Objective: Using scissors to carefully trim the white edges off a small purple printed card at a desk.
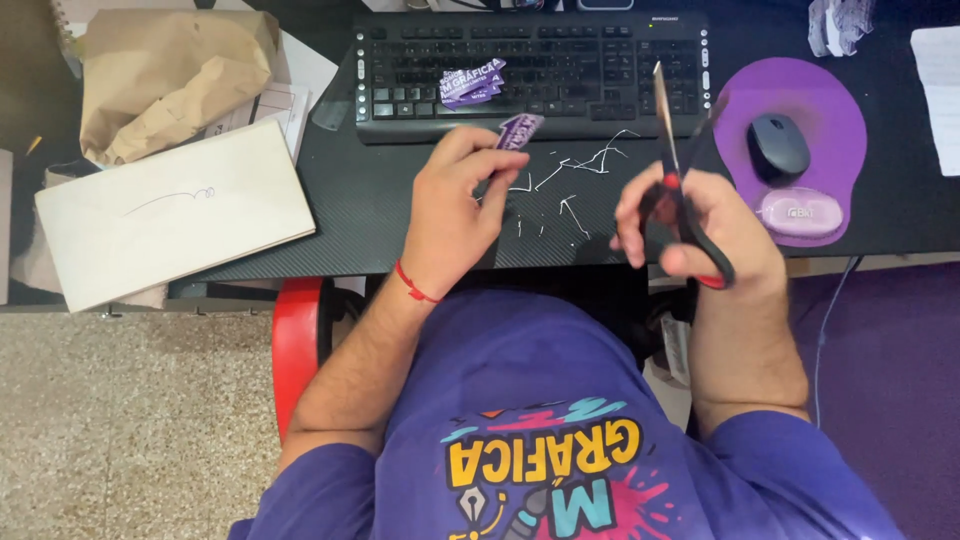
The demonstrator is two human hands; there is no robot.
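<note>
Our right hand point(700, 225) grips scissors point(680, 180), blades up and nearly shut, clear of the worktop point(380, 215); left fingers point(500, 160) pinch a purple card point(520, 128) above white trimmings point(580, 165), ready for trimming.

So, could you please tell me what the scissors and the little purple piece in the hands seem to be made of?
The scissors: shiny grey blades, probably steel; glossy black and red handles, likely plastic. The purple piece: thin and flat with white print, seemingly paper or card; thin white slivers lie on the desk nearby.
</note>
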